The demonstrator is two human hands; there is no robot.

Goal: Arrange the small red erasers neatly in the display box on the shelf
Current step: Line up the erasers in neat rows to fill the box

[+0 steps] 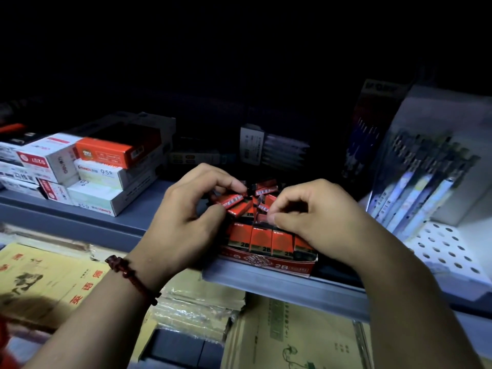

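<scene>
A red display box (pixel 279 265) marked 2B stands at the front edge of the grey shelf (pixel 127 217). A front row of red erasers (pixel 262 239) stands upright in it. Behind that row several more erasers (pixel 263 189) lie jumbled at odd angles. My left hand (pixel 186 217) reaches over the box's left side, and its thumb and curled fingers pinch erasers in the jumble (pixel 231 201). My right hand (pixel 319 219) comes in from the right, its thumb and forefinger pinching one eraser (pixel 263 210) just behind the front row.
Stacked white and orange stationery boxes (pixel 101 171) sit on the shelf to the left. A clear pen display (pixel 426 182) stands to the right on white perforated shelving (pixel 447 251). Yellow exercise books (pixel 53 278) lie on the lower level. The back of the shelf is dark.
</scene>
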